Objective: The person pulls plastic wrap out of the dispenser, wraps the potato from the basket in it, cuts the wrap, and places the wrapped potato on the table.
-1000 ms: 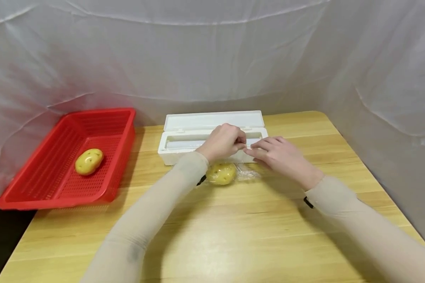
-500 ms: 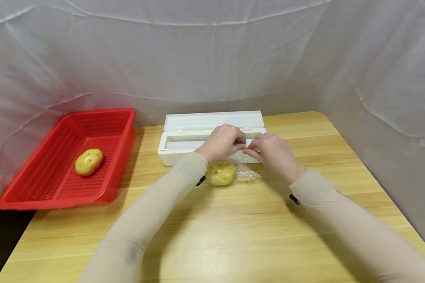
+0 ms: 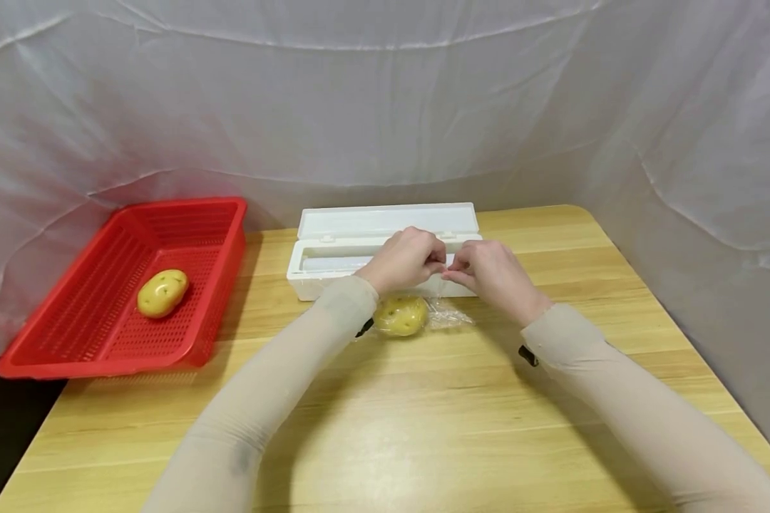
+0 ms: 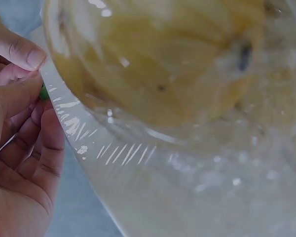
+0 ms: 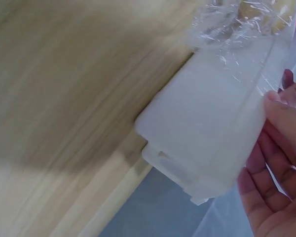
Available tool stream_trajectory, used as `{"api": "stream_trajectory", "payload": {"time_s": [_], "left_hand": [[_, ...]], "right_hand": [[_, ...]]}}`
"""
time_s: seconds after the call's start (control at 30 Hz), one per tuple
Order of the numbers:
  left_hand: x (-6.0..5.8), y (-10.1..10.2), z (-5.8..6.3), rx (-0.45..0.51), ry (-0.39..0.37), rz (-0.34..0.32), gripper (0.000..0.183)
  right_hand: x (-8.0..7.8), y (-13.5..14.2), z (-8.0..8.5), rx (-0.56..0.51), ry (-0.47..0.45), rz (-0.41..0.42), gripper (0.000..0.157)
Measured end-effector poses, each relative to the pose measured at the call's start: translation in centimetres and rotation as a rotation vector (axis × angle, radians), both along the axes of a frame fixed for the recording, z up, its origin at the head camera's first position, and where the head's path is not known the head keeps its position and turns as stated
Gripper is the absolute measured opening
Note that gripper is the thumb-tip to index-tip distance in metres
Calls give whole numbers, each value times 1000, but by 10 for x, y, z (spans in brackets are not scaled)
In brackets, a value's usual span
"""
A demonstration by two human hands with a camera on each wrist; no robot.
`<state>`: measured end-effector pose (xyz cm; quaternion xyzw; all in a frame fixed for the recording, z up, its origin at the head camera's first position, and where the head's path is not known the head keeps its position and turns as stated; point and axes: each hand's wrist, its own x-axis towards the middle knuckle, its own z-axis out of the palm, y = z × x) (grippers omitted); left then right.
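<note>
**Two pinches meet at the front edge of the wrap box**

From where I stand, each grip is a fingertip pinch: the left hand and right hand nearly meet just right of the frame's centre, both seeming to nip the cling film along the box's front edge. A small green piece shows among the fingertips in the left wrist view; whether anyone is holding it, I can't tell.

To do this well, I'd say, nip only the film's margin, keep both pinches level and lightly tensioned, and avoid jerks, since so thin a sheet could tear or cling to itself. The wrapped potato lies in front of the box, near the centre of the frame and close by the left wrist, so a low wrist might nudge it.

Counting outward: two hands, one white cling film box, one lid tipped back, one roll inside. Potatoes make two: the wrapped one and a second potato in the single red plastic basket, frame left. One wood-grain table carries them all.
</note>
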<state>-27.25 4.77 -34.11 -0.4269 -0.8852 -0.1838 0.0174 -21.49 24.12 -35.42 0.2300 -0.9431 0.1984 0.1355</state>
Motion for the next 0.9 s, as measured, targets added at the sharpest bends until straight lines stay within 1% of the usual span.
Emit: {"api": "stream_trajectory", "payload": {"time_s": [0.23, 0.33, 0.47, 0.7, 0.9], "left_hand": [[-2, 2, -1, 0, 12, -11, 14], [-2, 2, 0, 4, 14, -13, 14], [-2, 2, 2, -2, 26, -15, 15], [0, 4, 6, -21, 31, -31, 19], [1, 3, 6, -26, 45, -27, 19]], "right_hand": [[-2, 0, 5, 40, -30, 13, 21], [-2, 0, 7, 56, -37, 5, 22], [-2, 0, 9, 61, -40, -9, 23], [1, 1, 13, 72, -45, -9, 23], [3, 0, 15, 78, -53, -14, 23]]}}
